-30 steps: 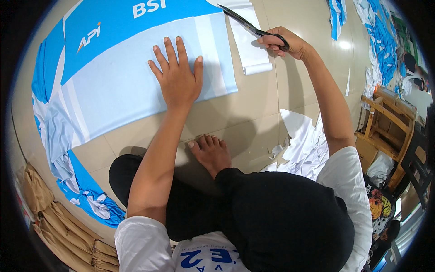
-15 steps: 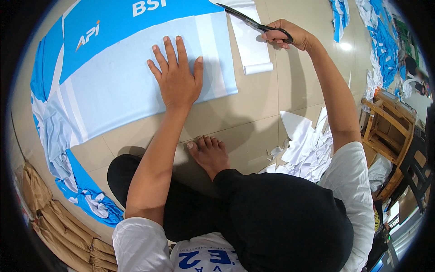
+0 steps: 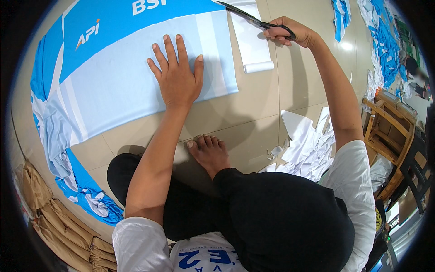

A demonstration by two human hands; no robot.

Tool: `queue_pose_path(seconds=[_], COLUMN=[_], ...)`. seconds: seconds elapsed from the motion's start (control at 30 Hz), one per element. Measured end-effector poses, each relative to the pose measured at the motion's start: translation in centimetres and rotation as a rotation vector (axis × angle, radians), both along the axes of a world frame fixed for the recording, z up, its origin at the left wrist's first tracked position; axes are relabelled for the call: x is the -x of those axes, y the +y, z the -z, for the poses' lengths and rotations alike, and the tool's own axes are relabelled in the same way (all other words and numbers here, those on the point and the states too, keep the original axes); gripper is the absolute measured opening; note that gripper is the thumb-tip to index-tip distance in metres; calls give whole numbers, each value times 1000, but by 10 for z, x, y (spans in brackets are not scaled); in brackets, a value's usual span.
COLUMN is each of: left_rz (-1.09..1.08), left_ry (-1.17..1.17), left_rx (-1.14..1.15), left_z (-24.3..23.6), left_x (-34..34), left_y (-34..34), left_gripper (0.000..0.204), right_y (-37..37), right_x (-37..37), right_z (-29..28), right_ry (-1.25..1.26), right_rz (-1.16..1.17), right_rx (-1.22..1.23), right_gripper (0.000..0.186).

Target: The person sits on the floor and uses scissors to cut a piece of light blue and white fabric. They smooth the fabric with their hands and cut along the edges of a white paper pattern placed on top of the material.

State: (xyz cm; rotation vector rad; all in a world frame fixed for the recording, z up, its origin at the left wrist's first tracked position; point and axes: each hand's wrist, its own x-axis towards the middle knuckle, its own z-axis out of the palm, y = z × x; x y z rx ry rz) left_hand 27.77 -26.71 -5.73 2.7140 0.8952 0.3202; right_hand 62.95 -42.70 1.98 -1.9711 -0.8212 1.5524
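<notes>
Lying spread across the beige tiled floor (image 3: 258,97), a wide panel of smooth fabric (image 3: 122,90), bright blue in its far part and pale blue with whitish stripes in its near part, is showing printed lettering and running out of the upper edge of the view. The left hand (image 3: 180,84) is resting palm down on the pale part, released, its fingers spreading apart. The right hand (image 3: 292,34) is grasping a pair of long black scissors (image 3: 247,17) by the handles; the blades are pointing leftward to the panel's right edge, but whether they are touching the fabric I cannot tell. Under the scissors, a narrow white sheet with a rolled near end (image 3: 251,50) is lying just beside the panel. At the panel's left, bunched blue and white cloth (image 3: 97,204) is trailing toward the person. Nearer, a bare foot (image 3: 210,154) is standing on the tiles, and a loose heap of white scraps (image 3: 303,140) is lying to its right. Farther out, brown bundles (image 3: 59,226) are lying at the lower left, a brown wooden frame (image 3: 389,115) is standing at the right, and more blue and white pieces (image 3: 384,50) are lying in a heap at the upper right.
</notes>
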Motion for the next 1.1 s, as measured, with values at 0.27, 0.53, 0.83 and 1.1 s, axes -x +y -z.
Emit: queue_pose_path(seconds=[0.27,0.53,0.83,1.1], left_rz=[0,3,-8,-10], left_ry=[7,3,17,31], left_rx=[-2,7,-18,-40], left_z=[0,0,0,1], left_x=[0,0,0,0], left_y=[0,0,0,0], left_gripper=[79,78,77,77], right_y=[1,1,1,3], right_x=[2,-1,4,6], right_z=[-3,1,-1,0], right_ry=[-113,-134,-141,-165], right_rz=[-23,-33,-53,-31], right_rx=[34,55,71,27], right_gripper=[27,25,25,30])
